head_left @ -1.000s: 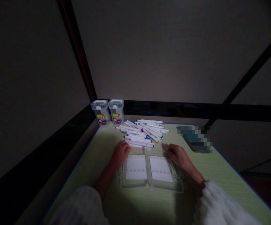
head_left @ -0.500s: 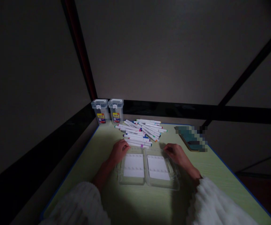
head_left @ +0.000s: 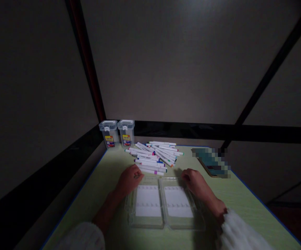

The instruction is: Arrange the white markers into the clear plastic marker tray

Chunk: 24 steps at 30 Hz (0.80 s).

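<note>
While the left hand (head_left: 128,178) curls narrow at the far-left corner of the clear case (head_left: 150,223), that case lies open between the 2 hands, just short of the markers (head_left: 147,163). The right hand (head_left: 197,182) curls at its far-right corner; whether either grips, I cannot tell, but light, even pressure should keep it level.

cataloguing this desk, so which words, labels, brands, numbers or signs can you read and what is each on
Nothing reads clearly enough to quote.
Left clear box: print on its yellow label, too small and blurred.
Right clear box: similar label, also unreadable.
White markers: dark print on some barrels, too small.
White sheets: no readable text.
</note>
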{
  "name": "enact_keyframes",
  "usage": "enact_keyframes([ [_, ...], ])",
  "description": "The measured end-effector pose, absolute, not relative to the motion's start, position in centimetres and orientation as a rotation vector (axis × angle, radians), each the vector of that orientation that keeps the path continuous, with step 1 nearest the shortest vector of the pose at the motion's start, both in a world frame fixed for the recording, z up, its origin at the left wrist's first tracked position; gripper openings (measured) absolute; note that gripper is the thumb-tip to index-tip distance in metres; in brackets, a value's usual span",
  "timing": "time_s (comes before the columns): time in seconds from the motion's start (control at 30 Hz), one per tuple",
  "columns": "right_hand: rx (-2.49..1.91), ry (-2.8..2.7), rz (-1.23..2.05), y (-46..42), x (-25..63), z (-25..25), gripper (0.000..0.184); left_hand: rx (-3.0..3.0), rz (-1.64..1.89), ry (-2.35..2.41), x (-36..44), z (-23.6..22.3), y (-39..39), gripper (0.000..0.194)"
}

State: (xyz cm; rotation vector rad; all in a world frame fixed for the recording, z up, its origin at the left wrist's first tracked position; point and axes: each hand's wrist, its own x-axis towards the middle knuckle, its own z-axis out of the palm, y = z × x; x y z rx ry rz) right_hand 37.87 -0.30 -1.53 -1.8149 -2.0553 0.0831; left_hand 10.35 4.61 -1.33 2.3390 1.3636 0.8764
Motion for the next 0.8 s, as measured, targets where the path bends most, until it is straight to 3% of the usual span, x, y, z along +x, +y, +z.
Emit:
enact_keyframes([
  [0.27,-1.911,-2.027,-0.059,-1.1,37.6,-1.1,0.017,1.901,1.345,1.573,8.6,-2.9,7.7,0.011],
  [0.53,-1.875,-2.049,-0.145,-1.3,36.4,-0.5,0.018,1.922,1.286,1.529,8.3,-3.5,8.1,0.020],
  [0.8,-1.775,-2.132,-0.158,-1.2,35.8,-1.0,0.021,2.124,1.092,1.441,8.5,-3.2,7.7,0.013],
])
